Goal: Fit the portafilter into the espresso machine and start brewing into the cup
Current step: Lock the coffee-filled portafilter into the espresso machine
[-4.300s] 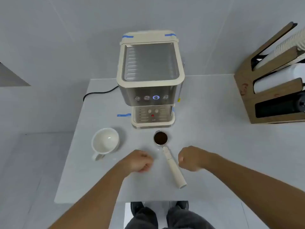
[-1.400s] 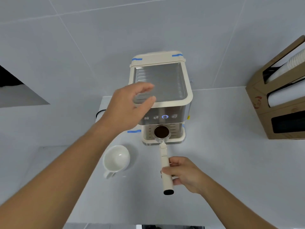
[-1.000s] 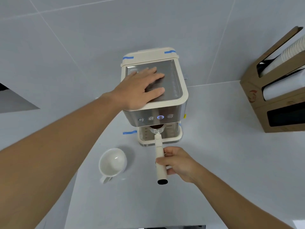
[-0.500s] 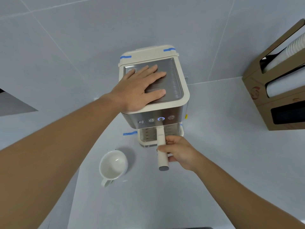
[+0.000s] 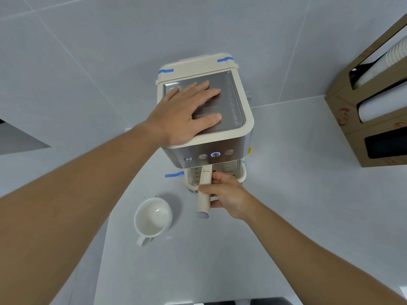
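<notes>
Pale grey table [image 5: 286,194], tiled wall [image 5: 88,40]

I seem to be at a coffee corner in a bare test room rather than a home kitchen. My espresso machine [image 5: 204,119] stands on a plain pale desk [image 5: 286,172] against a large-tiled grey wall [image 5: 110,40], with blue tape [image 5: 174,174] marking its spot. Well to its right sits a wooden dispenser [image 5: 372,119] stacked with paper cups [image 5: 394,53].
</notes>
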`<state>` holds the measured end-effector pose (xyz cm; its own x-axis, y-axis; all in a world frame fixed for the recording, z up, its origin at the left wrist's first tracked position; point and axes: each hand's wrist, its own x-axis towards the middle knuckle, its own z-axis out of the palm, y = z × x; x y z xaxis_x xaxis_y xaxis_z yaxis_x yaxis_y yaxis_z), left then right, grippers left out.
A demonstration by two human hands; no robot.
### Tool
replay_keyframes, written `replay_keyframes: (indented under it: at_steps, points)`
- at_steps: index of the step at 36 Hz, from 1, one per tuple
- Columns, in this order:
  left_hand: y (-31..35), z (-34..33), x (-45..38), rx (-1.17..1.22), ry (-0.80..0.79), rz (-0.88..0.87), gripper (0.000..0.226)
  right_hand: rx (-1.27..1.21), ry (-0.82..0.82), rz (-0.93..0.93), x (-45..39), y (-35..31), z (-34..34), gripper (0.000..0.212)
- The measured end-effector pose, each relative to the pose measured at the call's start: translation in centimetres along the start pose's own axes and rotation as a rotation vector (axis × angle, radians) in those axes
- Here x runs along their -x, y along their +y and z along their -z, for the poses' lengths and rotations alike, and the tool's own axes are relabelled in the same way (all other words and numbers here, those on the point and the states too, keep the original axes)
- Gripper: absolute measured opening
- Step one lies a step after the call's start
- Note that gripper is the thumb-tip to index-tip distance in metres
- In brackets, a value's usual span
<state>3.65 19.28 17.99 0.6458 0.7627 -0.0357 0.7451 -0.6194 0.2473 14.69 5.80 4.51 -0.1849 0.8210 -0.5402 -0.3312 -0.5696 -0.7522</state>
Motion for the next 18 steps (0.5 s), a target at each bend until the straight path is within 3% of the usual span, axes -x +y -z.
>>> replay_keyframes:
  at_steps: [8, 18]
  points:
    - [0.1, 0.0, 0.0, 0.006, 0.027, 0.001, 0.066, -0.078, -0.010, -0.005, -1.0, 0.7, -1.8, 0.026]
    - [0.2, 0.2, 0.0, 0.014, 0.038, -0.003, 0.063, -0.187, 0.034, 0.035, -2.6, 1.0, -4.5, 0.036]
